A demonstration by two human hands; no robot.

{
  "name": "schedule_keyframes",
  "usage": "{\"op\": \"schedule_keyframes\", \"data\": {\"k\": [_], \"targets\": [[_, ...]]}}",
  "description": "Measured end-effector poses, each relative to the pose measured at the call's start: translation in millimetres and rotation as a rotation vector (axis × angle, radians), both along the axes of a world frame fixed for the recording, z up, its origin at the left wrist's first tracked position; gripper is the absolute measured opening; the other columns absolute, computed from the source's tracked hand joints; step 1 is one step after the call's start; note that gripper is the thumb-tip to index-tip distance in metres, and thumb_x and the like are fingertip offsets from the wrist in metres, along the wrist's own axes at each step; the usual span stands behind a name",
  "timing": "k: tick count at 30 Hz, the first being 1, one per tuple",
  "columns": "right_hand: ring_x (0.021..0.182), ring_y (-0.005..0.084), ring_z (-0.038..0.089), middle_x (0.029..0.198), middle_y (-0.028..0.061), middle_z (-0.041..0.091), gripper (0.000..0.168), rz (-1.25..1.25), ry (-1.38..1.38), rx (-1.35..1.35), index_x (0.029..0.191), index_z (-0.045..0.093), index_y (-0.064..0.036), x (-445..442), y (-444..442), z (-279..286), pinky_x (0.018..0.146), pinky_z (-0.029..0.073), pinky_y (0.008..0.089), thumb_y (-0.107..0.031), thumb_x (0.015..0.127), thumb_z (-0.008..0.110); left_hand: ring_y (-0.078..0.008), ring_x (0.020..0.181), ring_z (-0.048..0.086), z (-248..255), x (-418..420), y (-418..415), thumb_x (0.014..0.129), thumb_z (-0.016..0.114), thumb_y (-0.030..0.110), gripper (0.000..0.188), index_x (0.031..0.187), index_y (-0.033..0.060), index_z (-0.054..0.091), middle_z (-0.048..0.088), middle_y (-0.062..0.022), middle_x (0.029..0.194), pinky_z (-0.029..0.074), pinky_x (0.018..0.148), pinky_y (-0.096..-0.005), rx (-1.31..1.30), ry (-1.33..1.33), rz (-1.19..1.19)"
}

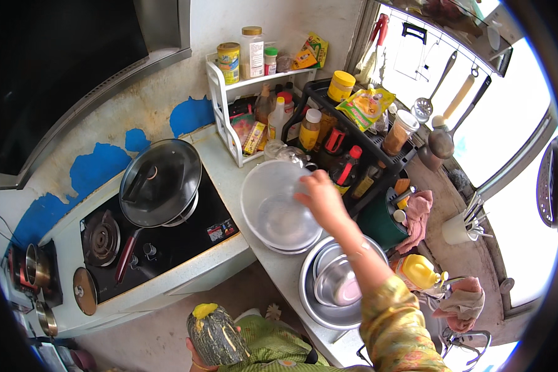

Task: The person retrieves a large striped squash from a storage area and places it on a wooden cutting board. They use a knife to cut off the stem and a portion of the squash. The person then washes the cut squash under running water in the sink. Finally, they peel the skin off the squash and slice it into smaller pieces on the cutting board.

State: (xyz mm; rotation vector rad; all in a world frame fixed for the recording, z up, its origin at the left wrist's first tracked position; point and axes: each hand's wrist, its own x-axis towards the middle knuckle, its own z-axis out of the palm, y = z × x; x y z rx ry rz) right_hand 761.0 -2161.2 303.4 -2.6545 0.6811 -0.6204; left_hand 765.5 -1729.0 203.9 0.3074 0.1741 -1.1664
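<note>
My left hand (pixel 196 355), low in the view, holds a dark green pumpkin (pixel 217 335) with a yellow patch on its top, against the green checked apron (pixel 272 342). My right hand (pixel 320 197) reaches over the right rim of a translucent plastic basin (pixel 281 204) on the counter. Its fingers are apart and partly curled; whether they touch the rim cannot be told. Beneath my right forearm sit nested steel bowls (pixel 309 279), with a small pinkish bowl (pixel 348 292) inside them.
A lidded wok (pixel 160 186) stands on the black gas hob (pixel 167 249) at left. Behind the basin are a white shelf (pixel 224 111) and a black rack (pixel 365 144) with bottles and jars. A green container (pixel 376 223), a yellow-capped jug (pixel 416 272) and a sink faucet (pixel 479 337) are at right.
</note>
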Motion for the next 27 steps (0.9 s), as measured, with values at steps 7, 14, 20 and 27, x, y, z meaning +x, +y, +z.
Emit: {"op": "schedule_keyframes", "data": {"k": [7, 14, 20, 27], "targets": [[0.087, 0.0363, 0.054, 0.097, 0.0168, 0.047, 0.039, -0.168, 0.202, 0.088, 0.104, 0.054, -0.004, -153, 42, 58, 0.073, 0.047, 0.0414, -0.002, 0.07, 0.071, -0.0393, 0.123, 0.043, 16, 32, -43, 0.065, 0.057, 0.078, 0.103, 0.14, 0.0104, 0.032, 0.045, -0.0185, 0.132, 0.035, 0.098, -0.0634, 0.078, -0.137, -0.034], [0.091, 0.0356, 0.052, 0.1, 0.0172, 0.048, 0.041, -0.401, 0.499, 0.14, 0.103, 0.056, -0.004, -220, 75, -23, 0.081, 0.045, 0.042, -0.008, 0.067, 0.075, -0.0418, 0.122, 0.043, 0, 91, -102, 0.068, 0.063, 0.07, 0.1, 0.141, 0.0119, 0.029, 0.042, -0.0202, 0.134, 0.035, 0.098, -0.0635, -0.075, -0.066, -0.213], [0.102, 0.0341, 0.053, 0.111, 0.0168, 0.052, 0.045, -0.413, 0.435, 0.111, 0.11, 0.057, -0.004, -133, 67, -24, 0.086, 0.046, 0.0402, -0.014, 0.07, 0.075, -0.0422, 0.121, 0.044, -3, 133, -127, 0.067, 0.063, 0.071, 0.101, 0.142, 0.0123, 0.029, 0.042, -0.0204, 0.134, 0.037, 0.097, -0.0632, -0.045, -0.052, -0.308], [0.107, 0.0408, 0.05, 0.129, 0.0206, 0.041, 0.063, -0.427, 0.369, 0.276, 0.129, 0.045, -0.024, 47, 17, -157, 0.084, 0.049, 0.0436, -0.02, 0.074, 0.073, -0.0431, 0.122, 0.043, -9, 175, -132, 0.066, 0.066, 0.069, 0.105, 0.142, 0.0099, 0.025, 0.041, -0.0188, 0.135, 0.039, 0.096, -0.0624, -0.02, -0.05, -0.431]]}}
